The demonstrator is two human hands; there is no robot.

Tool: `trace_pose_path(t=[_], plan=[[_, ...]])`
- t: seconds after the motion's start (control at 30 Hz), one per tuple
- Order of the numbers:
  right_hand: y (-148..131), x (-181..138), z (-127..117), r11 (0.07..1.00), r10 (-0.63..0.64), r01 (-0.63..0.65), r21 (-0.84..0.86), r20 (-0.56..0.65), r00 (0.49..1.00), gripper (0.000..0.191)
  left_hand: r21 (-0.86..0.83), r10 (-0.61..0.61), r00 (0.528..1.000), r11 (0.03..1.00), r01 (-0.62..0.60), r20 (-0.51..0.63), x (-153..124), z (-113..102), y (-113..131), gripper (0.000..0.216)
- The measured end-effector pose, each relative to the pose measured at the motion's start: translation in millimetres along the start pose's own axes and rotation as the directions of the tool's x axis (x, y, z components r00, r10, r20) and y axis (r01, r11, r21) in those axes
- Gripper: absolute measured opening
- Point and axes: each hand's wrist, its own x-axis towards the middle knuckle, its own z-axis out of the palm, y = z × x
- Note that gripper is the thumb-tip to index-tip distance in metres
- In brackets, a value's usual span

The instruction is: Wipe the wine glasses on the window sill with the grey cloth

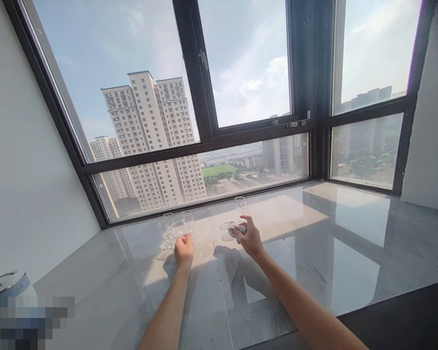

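Several clear stemmed glasses stand on the grey tiled windowsill near the window. My left hand (184, 250) is closed in a pinch at the left group, its fingertips at the stem of a wine glass (187, 217). Another wine glass (168, 219) stands just left of it. My right hand (251, 238) grips a pale grey, bunched-up cloth (235, 228) low over the sill. Beyond its fingers stands a further wine glass (240, 200), with one more overlapping it. The glass bases near my right hand are partly hidden.
The glossy grey windowsill (270, 306) carries bright reflections and a dark front edge at right. A dark-framed window (204, 141) closes off the back, with tall buildings outside. White walls stand at both sides. A pale can-like container (12, 287) is at lower left, partly pixelated.
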Motion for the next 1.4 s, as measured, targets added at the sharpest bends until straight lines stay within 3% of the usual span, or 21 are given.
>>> trace_pose_path(t=[0.07,0.17,0.23,0.3,0.33,0.4,0.5,0.57,0.63,0.7,0.83,0.9,0.97,1.03,1.17,1.3,1.4], plan=[[-1.3,-0.3,0.6,1.000,-0.009,0.009,-0.003,0.011,1.000,0.044,-0.050,0.147,0.989,0.988,-0.147,-0.001,-11.2,0.5,9.5,0.028],[-9.0,-3.3,-0.4,0.997,-0.072,0.073,-0.027,0.049,0.996,0.043,-0.076,0.350,0.932,0.936,-0.343,0.099,-29.6,2.8,21.9,0.026],[-19.4,-8.9,-2.7,0.980,-0.186,0.191,-0.055,0.075,0.980,0.042,-0.081,0.426,0.890,0.905,-0.419,0.162,-37.6,4.6,25.9,0.024],[-33.0,-17.6,-5.8,0.923,-0.371,0.376,-0.083,0.071,0.926,0.044,-0.092,0.445,0.877,0.895,-0.436,0.181,-40.7,5.4,26.8,0.023],[-40.2,-22.8,-7.4,0.870,-0.480,0.483,-0.094,0.054,0.876,0.047,-0.095,0.428,0.886,0.904,-0.418,0.177,-40.8,5.2,26.6,0.024],[-53.9,-33.3,-10.0,0.722,-0.689,0.684,-0.108,-0.025,0.724,0.053,-0.098,0.366,0.917,0.930,-0.354,0.160,-39.5,3.9,26.2,0.026],[-69.7,-44.6,-11.4,0.503,-0.864,0.854,-0.130,-0.101,0.493,0.065,-0.107,0.282,0.947,0.957,-0.268,0.153,-37.5,1.4,27.7,0.024],[-75.7,-47.1,-10.7,0.408,-0.910,0.903,-0.130,-0.129,0.393,0.074,-0.113,0.252,0.953,0.965,-0.235,0.169,-36.9,1.1,29.8,0.019],[-78.3,-46.2,-9.6,0.381,-0.920,0.917,-0.121,-0.152,0.362,0.076,-0.108,0.240,0.953,0.969,-0.223,0.185,-36.9,2.8,31.8,0.017],[-77.6,-43.8,-9.2,0.439,-0.894,0.892,-0.111,-0.152,0.421,0.073,-0.101,0.241,0.952,0.969,-0.225,0.187,-37.3,6.1,32.6,0.018],[-68.6,-37.1,-8.7,0.750,-0.659,0.653,-0.103,-0.030,0.752,0.051,-0.095,0.289,0.936,0.957,-0.275,0.201,-40.1,12.9,31.5,0.023],[-61.9,-33.2,-6.5,0.853,-0.503,0.511,-0.106,0.093,0.859,0.045,-0.071,0.324,0.916,0.946,-0.316,0.236,-42.3,14.4,31.0,0.024],[-55.4,-30.2,-2.6,0.890,-0.415,0.442,-0.108,0.205,0.886,0.043,-0.008,0.366,0.893,0.926,-0.377,0.264,-44.7,14.6,31.0,0.021],[-50.0,-28.7,2.1,0.898,-0.385,0.427,-0.107,0.279,0.880,0.042,0.092,0.420,0.857,0.881,-0.464,0.300,-47.0,14.4,31.1,0.016],[-43.0,-28.9,9.4,0.894,-0.369,0.434,-0.114,0.363,0.856,0.038,0.262,0.506,0.740,0.716,-0.647,0.443,-50.4,14.9,32.7,0.015],[-37.7,-27.1,11.4,0.896,-0.354,0.425,-0.130,0.369,0.860,0.036,0.309,0.618,0.613,0.535,-0.787,0.492,-52.1,13.0,39.2,0.021],[-32.8,-23.6,11.4,0.907,-0.349,0.402,-0.125,0.309,0.885,0.035,0.318,0.655,0.547,0.447,-0.837,0.521,-53.2,8.8,45.2,0.019]])
